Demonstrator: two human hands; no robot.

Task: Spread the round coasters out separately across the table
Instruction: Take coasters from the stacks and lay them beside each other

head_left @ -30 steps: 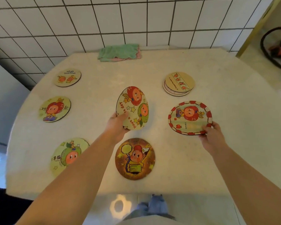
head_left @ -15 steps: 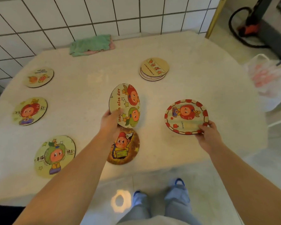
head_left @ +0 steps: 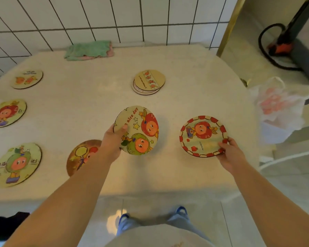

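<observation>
Coasters sit in both hands, each raised a little above the bench. The left hand (head_left: 112, 141) pinches the two-character coaster (head_left: 136, 130) by its near-left rim, thumb on top, face tilted toward the camera. The right hand (head_left: 229, 154) pinches the red-bordered coaster (head_left: 203, 136) at its near-right rim, nearly flat, close to the bench's right edge. Open bench lies directly under and beyond both, toward the far edge, so each hand looks able to lower its own disc where it hangs. A small stack (head_left: 149, 82) waits farther back, between the hands, probably nearer the right. Four coasters already lie singly toward the left edge, the brown coaster (head_left: 82, 155) just left of the left forearm. A folded cloth (head_left: 88, 49) rests against the far edge.
</observation>
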